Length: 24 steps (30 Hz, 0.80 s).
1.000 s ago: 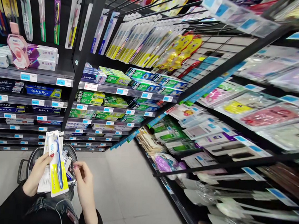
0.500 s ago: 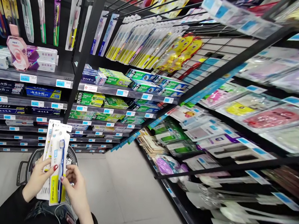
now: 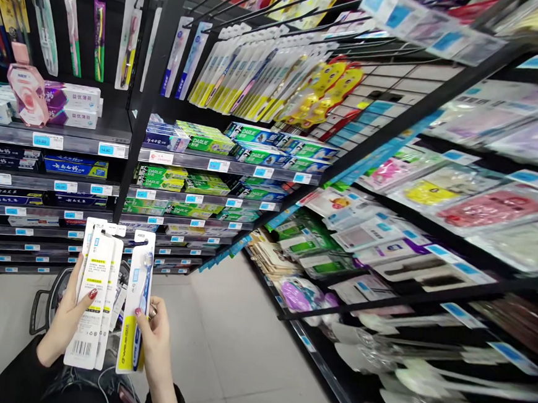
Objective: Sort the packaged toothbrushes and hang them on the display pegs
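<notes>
My left hand (image 3: 64, 320) is closed on several packaged toothbrushes (image 3: 90, 311), fanned a little, with the printed backs and a barcode facing me. My right hand (image 3: 156, 329) pinches a single packaged toothbrush (image 3: 136, 303) upright, thumb on its front. A blue brush shows through this pack, above a yellow lower part. A narrow gap parts the single pack from the others. Below and behind my hands is a dark shopping basket (image 3: 52, 293), its contents mostly hidden by the packs.
Ahead, shelves hold toothpaste boxes (image 3: 204, 139) and a pink mouthwash bottle (image 3: 28, 92). Packaged toothbrushes (image 3: 241, 78) hang on hooks above. A slanting rack on the right carries bagged goods (image 3: 487, 209) and utensils (image 3: 451, 377). Grey floor tiles (image 3: 221, 340) lie between.
My right hand has moved right with one toothbrush pack, away from the stack in my left hand. The backs of the remaining packs now show.
</notes>
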Tool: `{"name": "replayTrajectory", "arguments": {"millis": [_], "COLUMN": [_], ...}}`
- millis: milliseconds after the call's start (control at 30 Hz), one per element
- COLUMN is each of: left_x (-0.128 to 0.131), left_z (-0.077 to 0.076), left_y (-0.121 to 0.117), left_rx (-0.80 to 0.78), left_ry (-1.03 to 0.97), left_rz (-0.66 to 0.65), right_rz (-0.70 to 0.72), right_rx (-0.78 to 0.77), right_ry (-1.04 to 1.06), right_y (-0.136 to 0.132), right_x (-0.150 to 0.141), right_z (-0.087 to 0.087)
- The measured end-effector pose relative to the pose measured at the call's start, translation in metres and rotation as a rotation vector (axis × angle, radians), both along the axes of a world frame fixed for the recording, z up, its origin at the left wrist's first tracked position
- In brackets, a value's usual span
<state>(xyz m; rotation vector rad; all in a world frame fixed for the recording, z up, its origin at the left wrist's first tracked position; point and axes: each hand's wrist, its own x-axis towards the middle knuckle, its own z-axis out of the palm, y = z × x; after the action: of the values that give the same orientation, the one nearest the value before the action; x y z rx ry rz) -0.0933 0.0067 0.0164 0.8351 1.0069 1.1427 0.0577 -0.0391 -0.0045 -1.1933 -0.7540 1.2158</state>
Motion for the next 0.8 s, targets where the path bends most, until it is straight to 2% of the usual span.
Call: {"name": "replayTrajectory", "arguments": {"millis": [133, 233, 333, 467, 567, 700, 767, 800], "left_x": [0.003, 0.002, 0.000, 0.000, 0.001, 0.002, 0.002, 0.002], "left_z": [0.001, -0.003, -0.007, -0.012, -0.016, -0.017, -0.015, -0.014], "left_y": [0.001, 0.000, -0.004, -0.010, -0.010, -0.007, -0.007, -0.006], "left_rx": [-0.072, -0.206, -0.389, -0.526, -0.554, -0.490, -0.457, -0.442], "left_ry": [-0.008, -0.038, -0.163, -0.301, -0.291, -0.238, -0.215, -0.204], "left_rz": [0.028, -0.042, -0.134, -0.105, -0.105, -0.164, -0.167, -0.166], "right_rz": [-0.114, -0.130, -0.139, -0.146, -0.131, -0.071, -0.089, -0.145], "right_rx": [-0.045, -0.036, -0.022, -0.028, -0.004, -0.005, -0.014, 0.003], "right_ry": [-0.053, -0.093, -0.153, -0.251, -0.272, -0.259, -0.357, -0.443], "right_y": [0.001, 0.004, 0.005, 0.004, 0.006, 0.008, 0.006, 0.004], "right_x": [-0.003, -0.010, -0.016, -0.022, -0.029, -0.038, -0.036, -0.034], "right_z": [-0.011, -0.021, -0.024, -0.023, -0.025, -0.030, -0.028, -0.025]}}
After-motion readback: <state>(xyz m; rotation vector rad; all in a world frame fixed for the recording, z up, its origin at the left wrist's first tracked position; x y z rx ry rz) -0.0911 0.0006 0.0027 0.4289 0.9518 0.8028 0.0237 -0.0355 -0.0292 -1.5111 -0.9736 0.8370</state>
